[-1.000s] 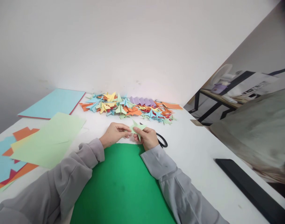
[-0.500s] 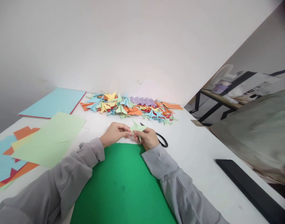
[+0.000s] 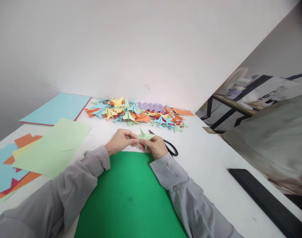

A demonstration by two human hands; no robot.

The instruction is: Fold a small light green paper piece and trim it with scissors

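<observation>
A small light green folded paper piece with pointed tips is held between my two hands, just beyond the far edge of a green sheet. My right hand pinches its lower right part between thumb and fingers. My left hand has its fingertips pressed together at the piece's left end. Black-handled scissors lie partly hidden behind my right hand. Beyond the hands, many-coloured folded paper pieces are heaped along the wall.
Loose coloured sheets, a light green one on top, overlap at the left. A light blue sheet lies behind them. A long black object rests near the table's right edge. A shelf stands beyond the table at the right.
The light green piece has tilted slightly in my fingers, its lower tip shifting a little to the left. Both hands have moved very slightly left.
</observation>
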